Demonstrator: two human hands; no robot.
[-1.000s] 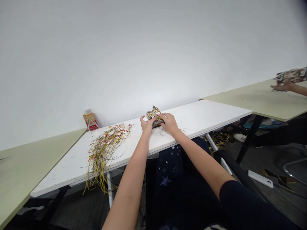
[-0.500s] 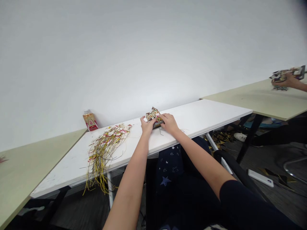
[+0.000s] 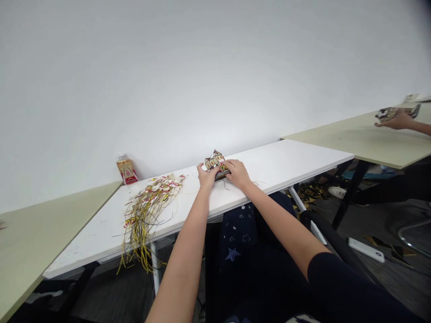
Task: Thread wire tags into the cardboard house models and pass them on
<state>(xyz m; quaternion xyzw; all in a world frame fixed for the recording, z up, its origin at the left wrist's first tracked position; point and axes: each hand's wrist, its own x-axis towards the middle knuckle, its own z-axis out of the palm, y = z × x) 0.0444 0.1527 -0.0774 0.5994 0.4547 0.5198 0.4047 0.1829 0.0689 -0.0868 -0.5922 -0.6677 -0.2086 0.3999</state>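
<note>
A small house-shaped ornament with printed windows and a brown roof edge is held just over the white table, toward its front edge. My left hand grips its left side, thumb pressed on the front. From the right, my right hand is closed on its other side, fingers across the front. The fingers cover the ornament's lower part. Thin dark cords show on the table beneath and beside it. To the left lies a heap of tags with red-and-white stripes, its yellow and dark cords hanging over the edge.
A bottle with a gold and red label stands against the wall. Pale tables adjoin the white table on both sides. At the right one, a co-worker's hand holds printed pieces. Scraps and a white power strip lie on the floor.
My hands and the house ornament stay almost still. At the right table, the co-worker's hand has moved slightly down and left, and the pieces in it look different.
</note>
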